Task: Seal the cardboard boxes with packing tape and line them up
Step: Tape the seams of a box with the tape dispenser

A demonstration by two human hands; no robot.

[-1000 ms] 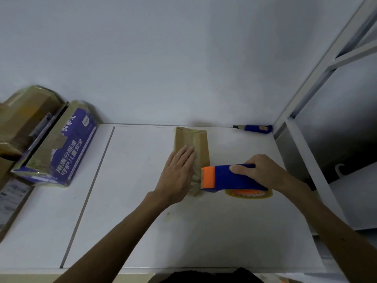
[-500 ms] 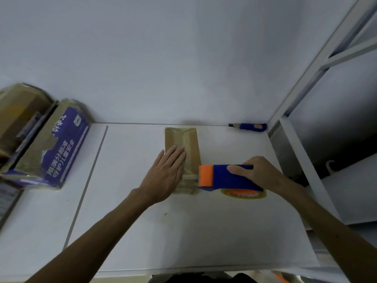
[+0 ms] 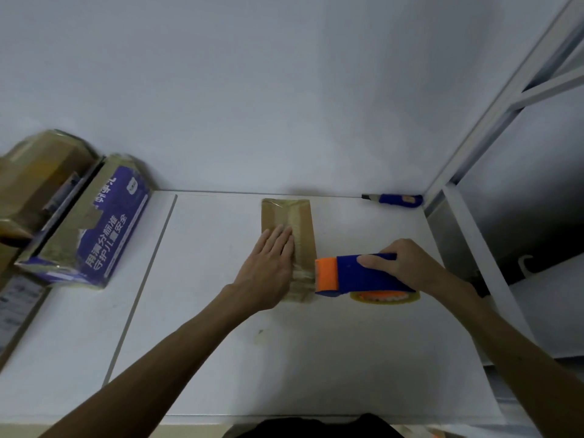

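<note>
A small flat brown cardboard box [image 3: 290, 216] lies in the middle of the white table [image 3: 316, 358], with a strip of clear tape running along its top. My left hand [image 3: 268, 267] presses flat on the box's near half, fingers straight. My right hand [image 3: 407, 263] grips a blue and orange tape dispenser [image 3: 357, 275], whose orange end sits at the box's near right corner. The tape roll [image 3: 384, 297] shows under the dispenser.
A purple-printed taped box [image 3: 94, 229] and a brown taped box [image 3: 34, 181] stand at the far left. A blue-handled utility knife [image 3: 396, 200] lies against the wall at the back right. A white metal shelf frame [image 3: 474, 216] borders the table's right side.
My left hand has slid a little toward the near end of the box. The dispenser stays at the box's near right corner in my right hand.
</note>
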